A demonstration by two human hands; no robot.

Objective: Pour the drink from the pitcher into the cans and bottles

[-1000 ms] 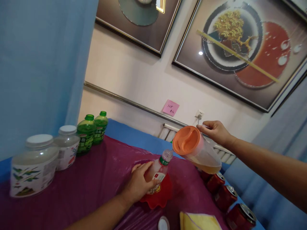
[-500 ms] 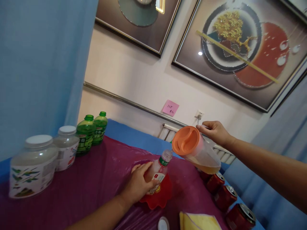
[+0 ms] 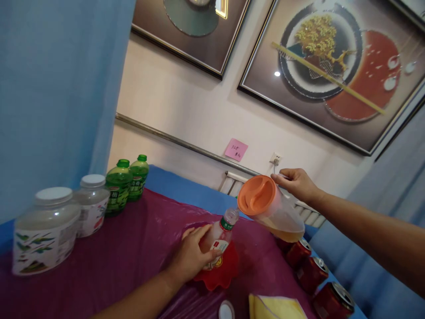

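My left hand (image 3: 195, 254) is wrapped round a clear plastic bottle (image 3: 217, 241) with a green and red neck band and no cap on its mouth. Beneath the bottle lies a red scalloped dish (image 3: 224, 274). My right hand (image 3: 297, 184) grips the handle of a clear pitcher (image 3: 285, 221) with an orange lid (image 3: 256, 196). The pitcher is tipped on its side, its lid edge right at the bottle's mouth, with amber liquid along its lower wall. Whether liquid is flowing is too fine to make out. Near the front edge lies a white cap (image 3: 226, 310).
Two white-lidded jars (image 3: 46, 232) and two green bottles (image 3: 118, 188) stand on the left of the purple table cover (image 3: 133, 266). Several red cans (image 3: 334, 301) line the right edge. A folded yellow cloth (image 3: 277, 308) lies in front. A metal rail (image 3: 182, 142) crosses the wall behind.
The pitcher has shifted very slightly left in my right hand. My left hand and the bottle hold nearly the same place.
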